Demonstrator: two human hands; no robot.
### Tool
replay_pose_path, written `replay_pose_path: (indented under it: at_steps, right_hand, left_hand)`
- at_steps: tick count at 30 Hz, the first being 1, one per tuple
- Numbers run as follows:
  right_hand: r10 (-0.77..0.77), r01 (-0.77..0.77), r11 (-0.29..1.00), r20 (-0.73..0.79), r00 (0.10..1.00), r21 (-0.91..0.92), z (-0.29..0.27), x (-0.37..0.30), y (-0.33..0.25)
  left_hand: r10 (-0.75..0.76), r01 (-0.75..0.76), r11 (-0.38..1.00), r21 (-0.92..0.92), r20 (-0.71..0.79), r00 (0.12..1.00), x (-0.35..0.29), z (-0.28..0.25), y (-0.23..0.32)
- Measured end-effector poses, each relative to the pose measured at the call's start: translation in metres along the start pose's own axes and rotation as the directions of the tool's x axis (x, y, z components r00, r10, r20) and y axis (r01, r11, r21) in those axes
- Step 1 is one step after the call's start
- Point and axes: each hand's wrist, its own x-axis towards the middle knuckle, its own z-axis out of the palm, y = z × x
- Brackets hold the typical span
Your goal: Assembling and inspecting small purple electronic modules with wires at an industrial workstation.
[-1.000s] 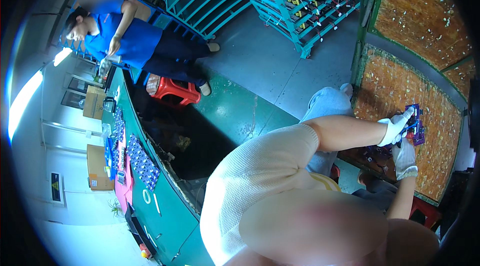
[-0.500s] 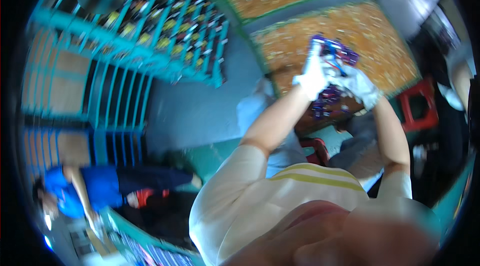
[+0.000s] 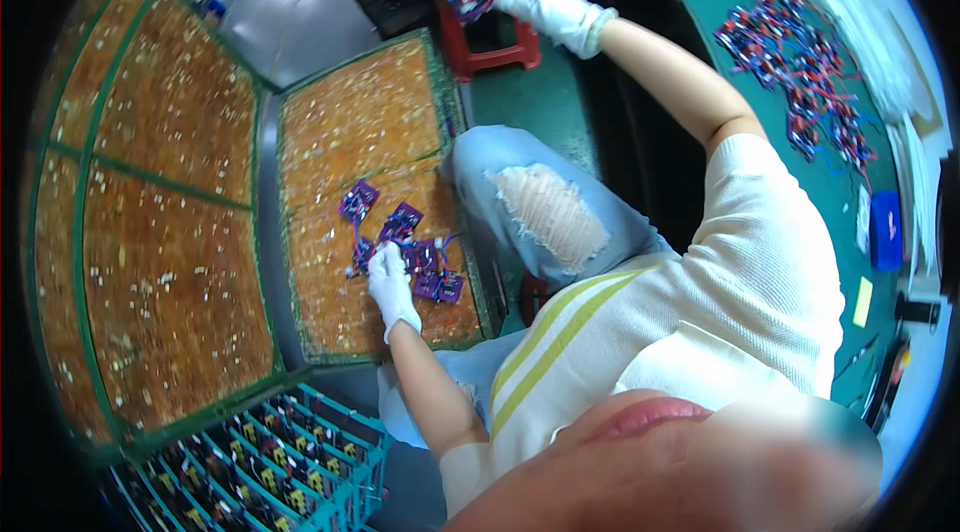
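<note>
Wears a cream-white, short-sleeved top [image 3: 770, 242] of textured knit, banded across the front by two yellow-green stripes [image 3: 566, 340] on a white ground. Leaves both forearms [image 3: 670, 72] bare below plain sleeves [image 3: 738, 147]. Sports light-blue denim trousers [image 3: 480, 157], torn open over the right leg in a large ragged patch of pale, frayed threads [image 3: 550, 217]. Covers the left hand [image 3: 389, 282] with a close-fitting white fabric glove [image 3: 396, 310] and the right hand [image 3: 545, 8] with a matching white glove [image 3: 574, 24], finished with a slightly darker hem at the wrist.
</note>
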Motion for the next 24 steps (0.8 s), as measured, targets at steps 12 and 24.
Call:
replay_pose_path:
  at_steps: [12, 24]
  right_hand:
    - [0.16, -0.463, 0.694, -0.509, 0.846, -0.551, -0.344, -0.041, 0.224]
    - [-0.091, -0.445, 0.133, -0.458, 0.884, -0.885, -0.258, 0.022, 0.107]
  left_hand:
    - [0.15, -0.394, 0.474, 0.787, 0.369, 0.917, 0.002, 0.031, -0.046]
    - [0.023, -0.156, 0.625, 0.765, 0.182, 0.983, 0.013, -0.003, -0.07]
